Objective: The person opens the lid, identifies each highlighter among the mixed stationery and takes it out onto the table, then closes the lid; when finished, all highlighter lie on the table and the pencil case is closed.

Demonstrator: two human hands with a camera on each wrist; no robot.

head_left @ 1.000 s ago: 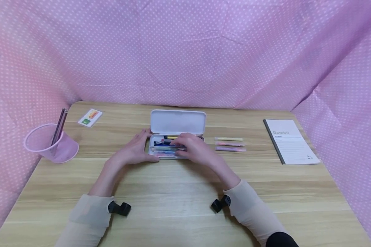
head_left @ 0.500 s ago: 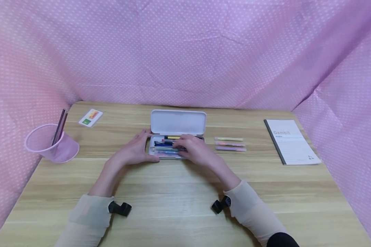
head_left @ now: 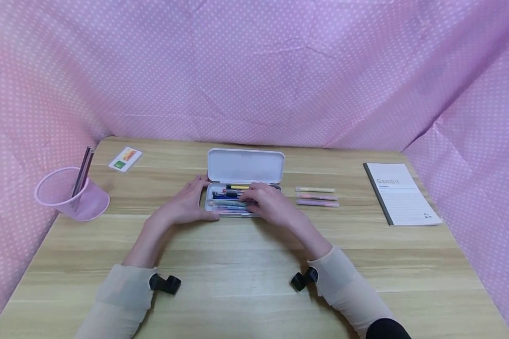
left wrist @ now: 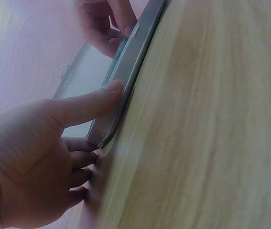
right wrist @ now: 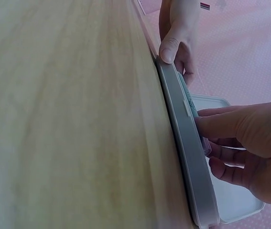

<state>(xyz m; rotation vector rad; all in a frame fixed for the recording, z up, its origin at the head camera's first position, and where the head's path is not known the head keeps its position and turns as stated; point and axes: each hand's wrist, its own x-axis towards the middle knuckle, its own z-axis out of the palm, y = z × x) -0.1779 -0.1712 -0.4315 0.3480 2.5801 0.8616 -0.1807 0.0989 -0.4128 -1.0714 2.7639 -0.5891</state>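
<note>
A white pencil case (head_left: 246, 165) lies with its lid raised at the middle of the table, several pens inside. My left hand (head_left: 186, 205) grips its left end, the thumb on the front wall and the other fingers round the end. Over the right half of the case, my right hand (head_left: 271, 205) pinches a pale teal pen (head_left: 229, 203) lying along the front of the case. In the right wrist view, thumb and fingers meet on that teal pen (right wrist: 188, 93), near its darker end. The fingers hide part of the case's right side.
Three pastel pens, among them a purple one (head_left: 317, 203), lie right of the case. A notebook (head_left: 403, 195) is farther right. At the left stand a pink cup (head_left: 86, 207) with dark sticks and a white card-like packet (head_left: 125, 160).
The fingers of my right hand have shifted slightly to the right over the case, and more of the teal pen shows. My left hand stays on the case's left end.
</note>
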